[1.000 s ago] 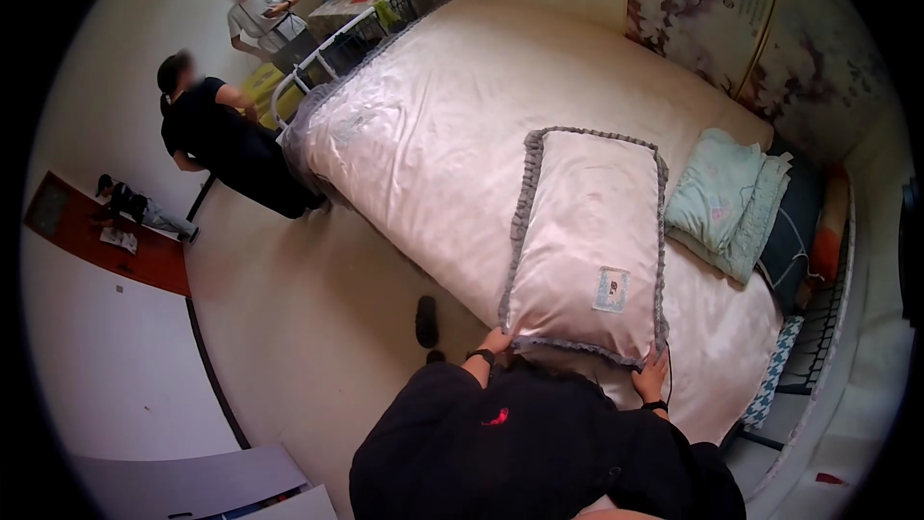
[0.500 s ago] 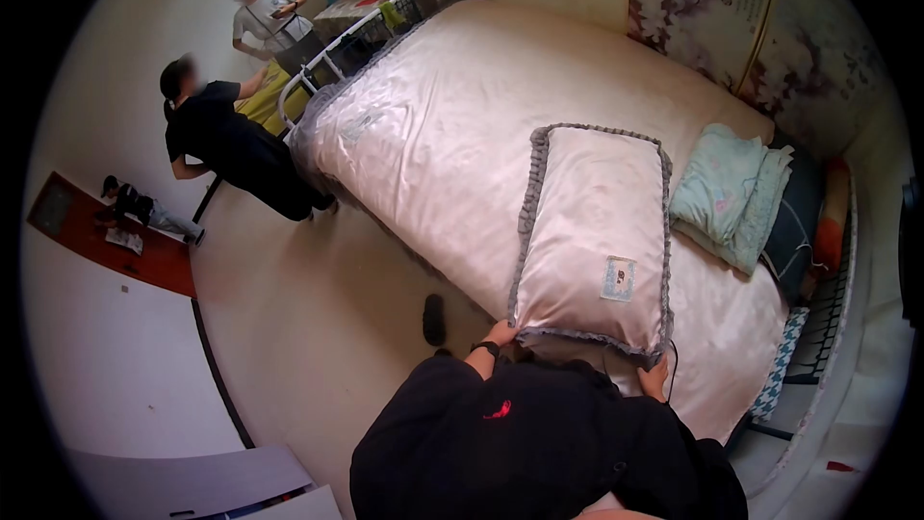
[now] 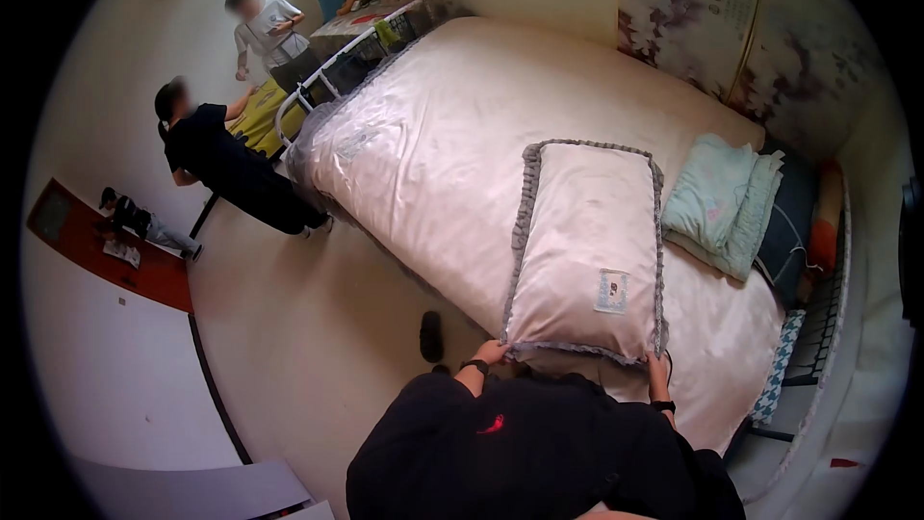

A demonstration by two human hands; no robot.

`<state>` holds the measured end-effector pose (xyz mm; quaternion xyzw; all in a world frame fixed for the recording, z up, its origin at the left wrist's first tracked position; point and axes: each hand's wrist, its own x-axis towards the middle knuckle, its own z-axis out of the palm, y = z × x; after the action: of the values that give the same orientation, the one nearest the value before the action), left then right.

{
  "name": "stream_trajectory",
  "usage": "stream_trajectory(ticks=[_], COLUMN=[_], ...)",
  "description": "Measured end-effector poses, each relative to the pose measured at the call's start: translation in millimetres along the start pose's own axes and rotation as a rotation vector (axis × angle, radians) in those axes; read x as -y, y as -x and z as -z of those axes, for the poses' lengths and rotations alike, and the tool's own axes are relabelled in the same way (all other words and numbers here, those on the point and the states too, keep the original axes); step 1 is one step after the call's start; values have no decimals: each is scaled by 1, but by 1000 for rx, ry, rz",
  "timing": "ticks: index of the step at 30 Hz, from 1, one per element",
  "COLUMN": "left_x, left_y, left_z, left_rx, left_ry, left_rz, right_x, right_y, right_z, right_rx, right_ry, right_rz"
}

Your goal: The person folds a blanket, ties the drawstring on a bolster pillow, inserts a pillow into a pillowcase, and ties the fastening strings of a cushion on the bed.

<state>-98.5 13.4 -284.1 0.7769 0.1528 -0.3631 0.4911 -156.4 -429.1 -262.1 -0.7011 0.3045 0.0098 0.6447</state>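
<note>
Pillow point(image 3: 583, 241) extends forward from fingers point(image 3: 500, 348) gripping its corners.

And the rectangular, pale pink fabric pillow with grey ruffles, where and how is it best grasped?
Probably take the pillow by both near corners, coming from the near short side: its length points away from the viewer, so these corners are closest.

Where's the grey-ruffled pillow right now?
In the head view, the pillow is right of centre over the bed cover, just left of the folded mint bedding, with its near corners at the left hand and right hand.
</note>
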Motion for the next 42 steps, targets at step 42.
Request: stream_trajectory(ticks=[42], left_x=[28], left_y=[49], left_z=[28], left_rx=[252], left_ry=[-71], left_rz=[114], right_x=[-63], right_y=[74], right_z=[74], right_rx=[66], right_ry=[593], right_rz=[-107])
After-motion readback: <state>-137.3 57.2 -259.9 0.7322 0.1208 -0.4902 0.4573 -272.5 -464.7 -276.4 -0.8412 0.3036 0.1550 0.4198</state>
